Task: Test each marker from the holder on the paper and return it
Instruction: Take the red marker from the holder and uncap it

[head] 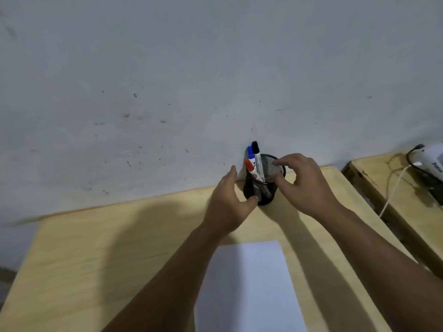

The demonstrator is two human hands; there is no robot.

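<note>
A black mesh holder (pixel 271 167) stands at the far edge of the wooden table (pixel 96 248), against the wall. Three markers lean in it to the left: one with a black cap (pixel 255 147), one with a blue cap (pixel 250 153), one with a red cap (pixel 249 165). My left hand (pixel 230 202) is at the holder's left side, fingers apart, thumb touching its lower wall. My right hand (pixel 302 183) hovers over the holder's right rim, fingers spread, holding nothing. A white sheet of paper (pixel 249 283) lies on the table, nearer to me, between my forearms.
A grey marked wall (pixel 191 80) rises right behind the table. A second wooden table (pixel 393 192) stands to the right across a narrow gap, with a white device (pixel 431 161) and a pale cable (pixel 393 188) on it.
</note>
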